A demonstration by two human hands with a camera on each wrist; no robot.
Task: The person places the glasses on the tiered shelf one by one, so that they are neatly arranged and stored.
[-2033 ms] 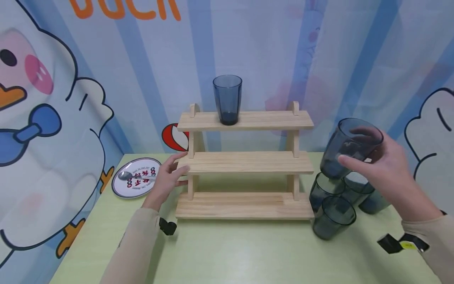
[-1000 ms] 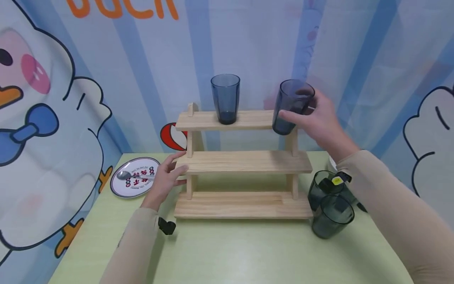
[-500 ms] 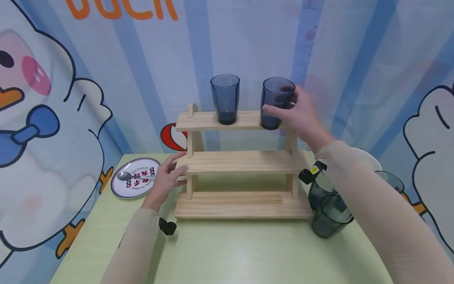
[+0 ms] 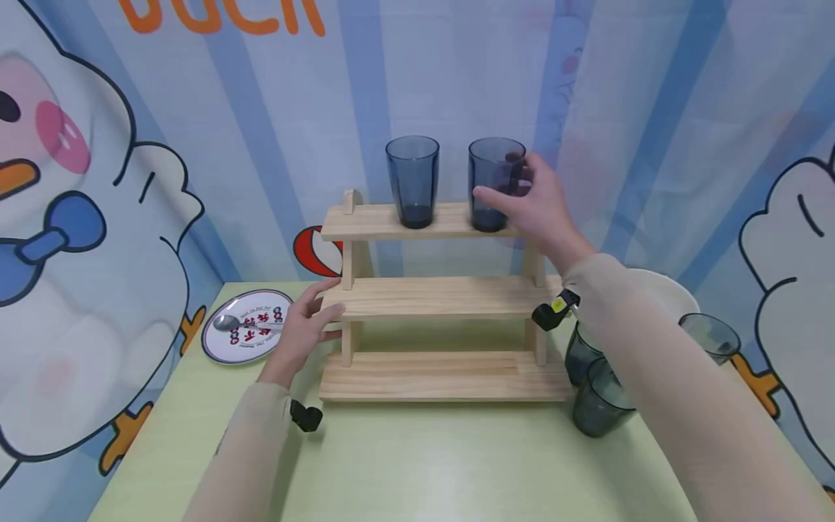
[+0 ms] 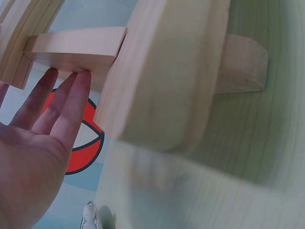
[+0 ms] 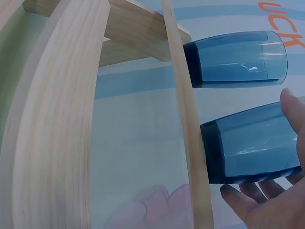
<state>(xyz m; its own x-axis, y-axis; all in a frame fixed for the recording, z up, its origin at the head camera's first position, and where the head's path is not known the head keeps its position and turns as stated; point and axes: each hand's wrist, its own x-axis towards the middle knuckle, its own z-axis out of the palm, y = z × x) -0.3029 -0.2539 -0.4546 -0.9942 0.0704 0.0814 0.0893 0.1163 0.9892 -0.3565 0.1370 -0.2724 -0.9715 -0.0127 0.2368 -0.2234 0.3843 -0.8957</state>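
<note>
"Head view first: where's the blue-tinted glass [image 4: 485, 172]?"

"Up at the top shelf [image 4: 450, 217] of that wooden three-tier rack [image 4: 424, 297], right of its twin, the standing glass [image 4: 413, 181], with a gap between. The right hand [image 4: 538, 206] has its grip clamped on it, thumb across the front."

"And the left hand [image 4: 303, 326]?"

"At the rack's left end, fingers apart and fairly straight, touching rather than clasping."

"How would you do this bit well?"

"It looks like setting down, so I'd hold the glass level and let the whole base meet the board. It seems close to the front edge; I'd nudge it back a touch. Then loosen the thumb first and draw away to the right, minding the twin. The left should press gently so the rack can't slide."

"Do the wrists add anything?"

"Right wrist gives the base side-on, seemingly against the board, and fingertips [image 6: 229, 193] opposite the thumb. Left wrist shows fingers meeting an upright [image 5: 78, 43] beneath a shelf, which is hard to make out from above. Only the head view has the glasses [image 4: 600, 399] down on the desk [image 4: 424, 457], partly hidden by the right sleeve [image 4: 678, 391]."
</note>
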